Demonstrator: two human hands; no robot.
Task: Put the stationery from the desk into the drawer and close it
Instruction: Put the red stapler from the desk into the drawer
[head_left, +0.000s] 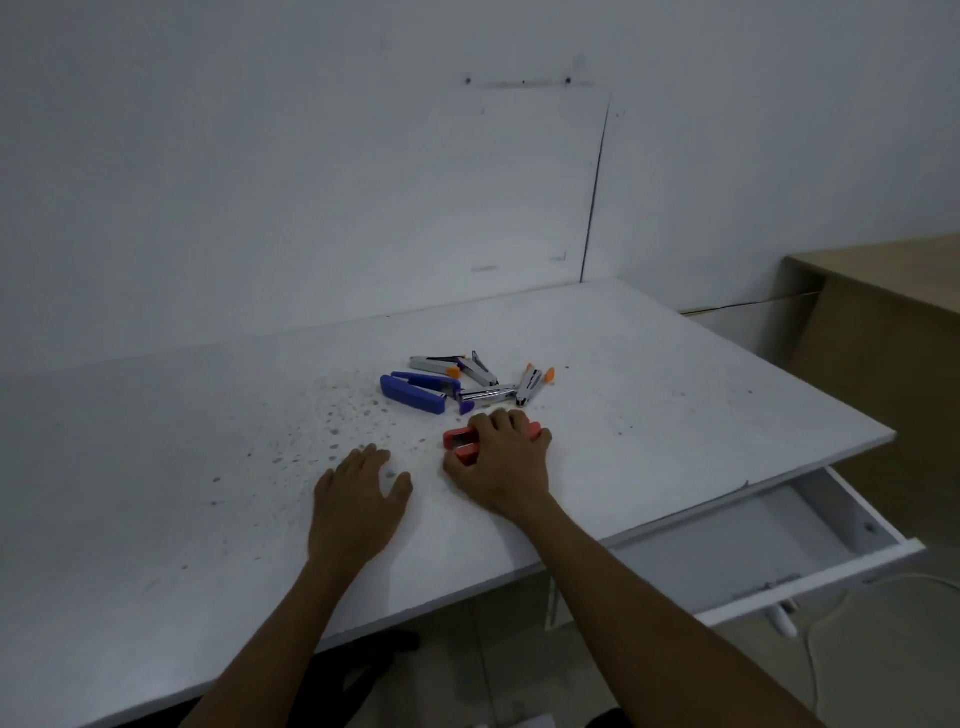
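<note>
The right hand (501, 462) closes over the red stapler (462, 444) on the worktop (675, 395), fingers curled across its top, thumb at its near end. The left hand (358, 493) lies flat and open beside it, holding nothing. To lift cleanly, pinch the stapler by its long sides so it cannot spring open, then carry it right to the open drawer (810, 519) and set it down rather than drop it. The blue stapler (413, 393) and silver staplers (480, 371) wait just behind.

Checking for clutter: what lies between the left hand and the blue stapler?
Only bare, speckled desk separates the left hand from the blue stapler, per the head view.
</note>
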